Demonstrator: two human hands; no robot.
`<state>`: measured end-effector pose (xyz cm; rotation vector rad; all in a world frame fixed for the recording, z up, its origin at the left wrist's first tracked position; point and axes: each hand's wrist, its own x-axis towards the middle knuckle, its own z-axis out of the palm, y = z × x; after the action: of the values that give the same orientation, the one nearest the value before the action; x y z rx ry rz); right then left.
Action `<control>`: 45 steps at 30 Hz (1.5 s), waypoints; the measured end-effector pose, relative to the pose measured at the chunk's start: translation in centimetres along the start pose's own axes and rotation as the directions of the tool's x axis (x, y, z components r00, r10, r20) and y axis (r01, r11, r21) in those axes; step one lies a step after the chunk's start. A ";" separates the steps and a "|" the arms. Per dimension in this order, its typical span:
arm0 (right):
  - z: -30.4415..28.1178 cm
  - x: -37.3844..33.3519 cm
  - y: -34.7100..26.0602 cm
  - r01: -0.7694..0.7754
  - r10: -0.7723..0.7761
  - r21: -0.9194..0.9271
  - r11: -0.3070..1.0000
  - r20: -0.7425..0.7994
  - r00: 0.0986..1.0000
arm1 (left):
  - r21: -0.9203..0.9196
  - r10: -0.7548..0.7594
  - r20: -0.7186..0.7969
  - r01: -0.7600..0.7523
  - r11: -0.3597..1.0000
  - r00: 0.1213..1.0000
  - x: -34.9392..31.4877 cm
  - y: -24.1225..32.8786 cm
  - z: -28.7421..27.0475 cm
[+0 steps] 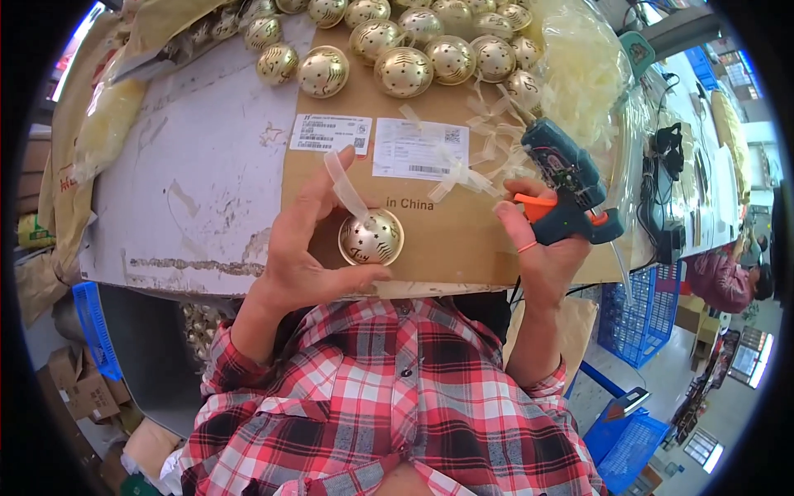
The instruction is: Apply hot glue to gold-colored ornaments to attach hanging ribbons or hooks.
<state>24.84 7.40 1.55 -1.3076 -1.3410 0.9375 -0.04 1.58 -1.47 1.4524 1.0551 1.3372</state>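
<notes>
My left hand (302, 248) holds a round gold jingle bell (371, 238) with star cut-outs and dark markings, its thumb along the lower edge. A pale sheer ribbon (347, 186) rises from the top of the bell, close to the raised index finger. In my right hand (550, 256) is a dark green hot glue gun (571, 165) with an orange trigger, its nozzle pointing up and left, away from the bell. Several sheer cream ribbon bows (463, 178) lie on the cardboard left of the glue gun.
Several more gold bells (404, 72) crowd the far side of the cardboard sheet (347, 178), which lies on a worn white table (198, 165). A clear bag of cream ribbon bows (583, 62) stands at the far right. Blue crates (641, 314) sit on the floor; a person (719, 277) is beyond.
</notes>
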 end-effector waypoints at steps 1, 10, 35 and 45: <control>0.5 0.0 0.0 -0.002 0.002 -0.001 1.000 0.008 1.000 | 0.014 0.049 0.018 -0.049 0.999 0.999 0.2 -0.2 -0.1; 2.0 0.1 0.0 -0.018 0.009 -0.135 0.991 -0.066 0.998 | -0.077 0.029 0.078 -0.023 0.997 0.997 0.0 0.6 0.1; -0.2 -3.3 -0.9 -0.243 0.232 0.275 0.930 0.074 0.970 | -0.674 -0.242 0.217 0.324 0.663 0.946 1.6 2.4 4.0; 1.1 -3.1 -2.0 -0.190 0.161 0.339 0.921 0.113 0.981 | -0.663 -0.256 0.242 0.353 0.660 0.936 1.7 2.4 4.9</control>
<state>23.06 4.25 2.83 -1.1343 -1.0678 1.3022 5.01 2.33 1.04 0.7247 0.5562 1.1827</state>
